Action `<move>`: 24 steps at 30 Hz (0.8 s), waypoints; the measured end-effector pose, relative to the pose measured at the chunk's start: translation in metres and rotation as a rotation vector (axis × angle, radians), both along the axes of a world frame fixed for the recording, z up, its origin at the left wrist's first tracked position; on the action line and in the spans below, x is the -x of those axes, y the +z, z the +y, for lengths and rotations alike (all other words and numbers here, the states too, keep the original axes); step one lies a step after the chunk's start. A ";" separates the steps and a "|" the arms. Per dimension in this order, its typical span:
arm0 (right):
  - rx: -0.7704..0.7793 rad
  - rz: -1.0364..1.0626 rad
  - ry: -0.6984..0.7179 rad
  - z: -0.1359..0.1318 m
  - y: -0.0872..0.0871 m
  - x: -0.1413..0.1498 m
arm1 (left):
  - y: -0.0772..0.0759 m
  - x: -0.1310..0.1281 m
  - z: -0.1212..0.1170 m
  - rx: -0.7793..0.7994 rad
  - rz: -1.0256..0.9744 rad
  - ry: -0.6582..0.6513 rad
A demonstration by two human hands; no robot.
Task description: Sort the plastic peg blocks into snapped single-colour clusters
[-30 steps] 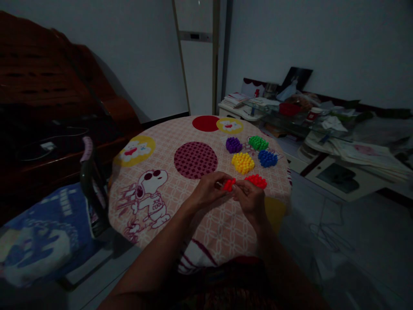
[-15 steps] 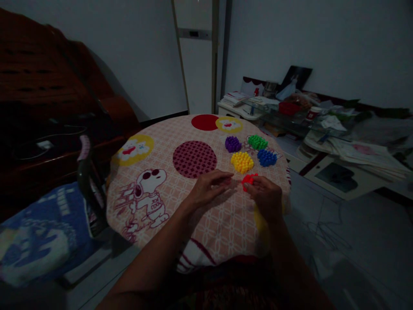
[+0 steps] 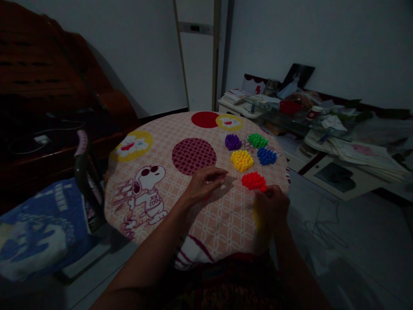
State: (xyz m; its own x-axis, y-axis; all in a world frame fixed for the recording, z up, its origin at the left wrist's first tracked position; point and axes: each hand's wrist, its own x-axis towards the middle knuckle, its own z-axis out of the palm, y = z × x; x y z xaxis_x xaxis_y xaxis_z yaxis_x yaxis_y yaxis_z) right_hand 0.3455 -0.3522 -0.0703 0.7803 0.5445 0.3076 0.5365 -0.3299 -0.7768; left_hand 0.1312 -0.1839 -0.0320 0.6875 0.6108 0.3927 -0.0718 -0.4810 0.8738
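My left hand (image 3: 206, 185) hovers low over the patterned tablecloth, fingers stretched to the right and thumb apart. A small red spot (image 3: 208, 197) shows at its lower edge; whether it lies on the cloth or touches the hand is unclear. My right hand (image 3: 275, 202) has its fingertips pinched together at the near right edge of a pile of red beads (image 3: 254, 181), on red beads there. Beyond the red pile sit separate piles of yellow beads (image 3: 241, 160), blue beads (image 3: 266, 156), purple beads (image 3: 232, 142) and green beads (image 3: 257, 141).
The round table (image 3: 193, 211) carries a cloth with a cartoon dog and coloured circles. At left stand a chair with a blue cover (image 3: 48, 232) and a dark wooden bench (image 3: 38, 69). A cluttered low cabinet (image 3: 342, 172) runs along the right wall.
My right hand has drawn back right and toward me, uncovering more of the red beads. My left hand has shifted slightly left, and a red spot now shows under it.
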 end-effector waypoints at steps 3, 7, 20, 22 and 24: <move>0.048 0.031 0.024 0.000 0.000 -0.006 | -0.001 0.001 0.002 0.007 0.002 0.000; 0.095 0.039 0.064 -0.003 -0.001 -0.010 | -0.004 0.001 0.004 -0.014 0.012 0.002; 0.156 -0.037 -0.021 0.005 -0.004 -0.004 | -0.005 0.007 0.014 -0.159 0.122 0.170; 0.161 -0.031 -0.013 0.004 -0.003 -0.004 | -0.005 0.011 0.020 -0.224 0.217 0.257; 0.161 -0.017 -0.002 0.002 -0.003 -0.006 | -0.005 0.017 0.026 -0.279 0.324 0.322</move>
State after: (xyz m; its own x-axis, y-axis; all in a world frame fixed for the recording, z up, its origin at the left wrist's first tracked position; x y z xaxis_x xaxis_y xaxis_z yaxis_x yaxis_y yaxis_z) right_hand 0.3514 -0.3500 -0.0729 0.7769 0.5862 0.2301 0.5484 -0.4503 -0.7046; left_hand 0.1137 -0.1577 -0.0369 0.5954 0.7137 0.3689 0.3703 -0.6513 0.6623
